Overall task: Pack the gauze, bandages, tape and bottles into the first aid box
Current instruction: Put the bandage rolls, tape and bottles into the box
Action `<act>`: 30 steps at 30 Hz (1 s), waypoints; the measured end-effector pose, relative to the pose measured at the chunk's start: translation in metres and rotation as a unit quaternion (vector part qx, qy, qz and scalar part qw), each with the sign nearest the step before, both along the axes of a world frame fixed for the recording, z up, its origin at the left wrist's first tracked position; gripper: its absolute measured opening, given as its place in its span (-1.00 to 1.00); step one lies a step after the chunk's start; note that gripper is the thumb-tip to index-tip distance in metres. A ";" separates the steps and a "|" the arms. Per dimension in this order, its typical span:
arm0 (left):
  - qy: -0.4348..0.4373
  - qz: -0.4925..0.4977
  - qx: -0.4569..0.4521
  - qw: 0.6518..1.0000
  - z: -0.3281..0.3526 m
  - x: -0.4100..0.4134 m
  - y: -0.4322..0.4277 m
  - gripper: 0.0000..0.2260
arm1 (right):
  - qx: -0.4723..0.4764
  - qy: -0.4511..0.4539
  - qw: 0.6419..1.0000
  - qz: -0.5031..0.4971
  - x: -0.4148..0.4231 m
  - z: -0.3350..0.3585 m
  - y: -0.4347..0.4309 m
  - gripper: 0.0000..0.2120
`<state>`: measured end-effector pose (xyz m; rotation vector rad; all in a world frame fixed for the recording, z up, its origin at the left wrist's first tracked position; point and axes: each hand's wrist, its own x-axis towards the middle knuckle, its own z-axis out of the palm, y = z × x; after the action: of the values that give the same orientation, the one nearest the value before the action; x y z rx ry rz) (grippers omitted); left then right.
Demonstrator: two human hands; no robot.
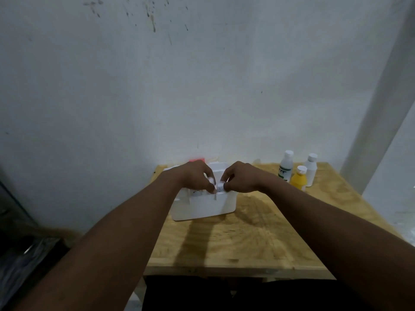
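I've got left grip [197,178] & right grip [241,178] each pinching white rolls [220,187] over box [202,208]; 3 bottles [298,180] right of box, not yet packed.

Arms: both bare, extended fwd, converging at centre.
L hand [196,176]: back up, fingers curled, pinching small white item [219,187].
R hand [241,177]: back up, fingers curled, pinching same item; one piece or two, unclear.
Hands nearly touching.
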<state>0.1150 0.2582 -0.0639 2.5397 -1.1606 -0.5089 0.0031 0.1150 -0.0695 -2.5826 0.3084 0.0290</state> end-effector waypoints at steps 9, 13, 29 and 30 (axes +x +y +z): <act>0.000 0.008 0.011 1.000 0.002 0.000 0.000 -0.72 | 0.011 -0.002 1.000 0.007 -0.006 0.003 0.004 -0.69; -0.007 0.009 0.013 1.000 0.005 -0.002 0.002 -0.66 | 0.016 -0.011 1.000 0.002 -0.009 0.005 0.003 -0.71; -0.037 0.000 -0.031 0.999 0.016 -0.027 -0.021 -0.62 | 0.029 -0.080 0.994 -0.063 -0.051 0.023 -0.026 -0.74; -0.038 -0.002 -0.034 0.999 0.017 -0.030 -0.025 -0.63 | 0.027 -0.083 0.994 -0.070 -0.055 0.024 -0.030 -0.75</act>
<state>0.0845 0.2333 -0.0470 2.5190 -1.1896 -0.3693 -0.0522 0.0848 -0.0454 -2.4838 0.4188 -0.2230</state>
